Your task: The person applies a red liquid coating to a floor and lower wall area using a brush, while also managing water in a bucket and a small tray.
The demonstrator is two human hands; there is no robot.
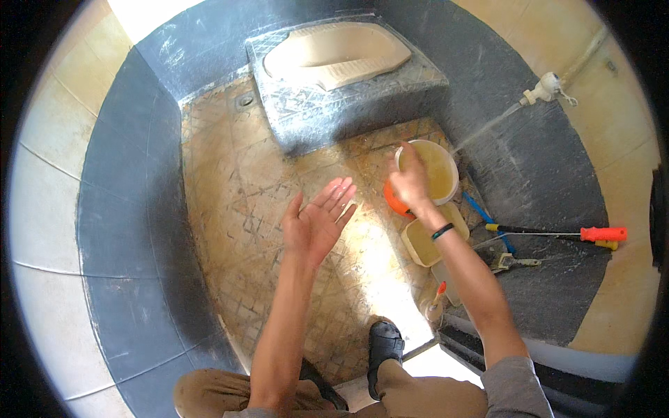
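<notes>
Facing up, the left hand [311, 226] is spread wide; the right hand [409, 177], grip unclear, overlaps a white-rimmed bucket [454, 168], yellowish inside.

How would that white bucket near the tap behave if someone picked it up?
The bucket is probably heavy for its size, since it seems to hold yellowish water. With its top open, it may slosh if tilted. It could also be slippery, as the stream from the tap runs toward its rim.
</notes>
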